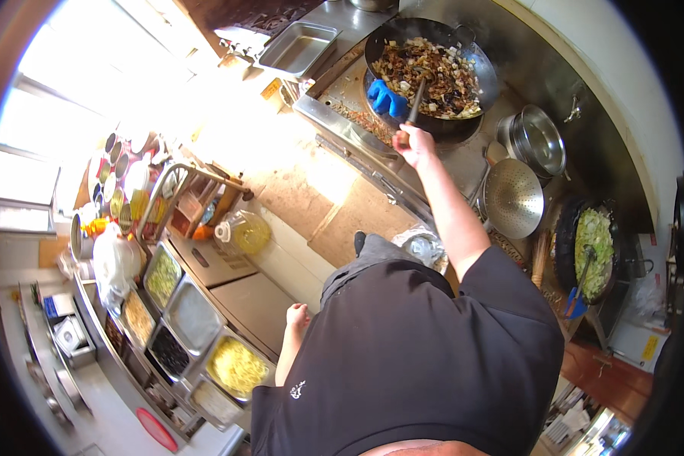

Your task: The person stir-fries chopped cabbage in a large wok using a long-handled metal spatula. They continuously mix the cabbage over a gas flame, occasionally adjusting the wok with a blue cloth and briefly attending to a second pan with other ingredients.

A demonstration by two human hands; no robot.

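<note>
My right hand point(414, 143) grips the wooden handle of a metal ladle or wok spatula point(418, 102). Its head is hidden in browned chopped food with pale cubes point(427, 74), inside a large black wok point(488, 80) on the stove. A blue cloth point(386, 98) is wrapped at the wok's near left rim. My left hand point(298, 317) hangs low at my left side, fingers curled, with nothing visible in it, near the trays. On the right, chopped green vegetable point(593, 251) fills a second wok point(566, 245), with a utensil point(586, 268) resting in it.
A perforated strainer point(514, 198) and metal pots point(541, 139) stand between the woks; a straw whisk point(540, 259) lies nearby. A steel tray point(299, 48) sits beyond the stove's left end. Food trays point(236, 365), an oil jug point(245, 232) and cardboard boxes point(251, 308) are at my left.
</note>
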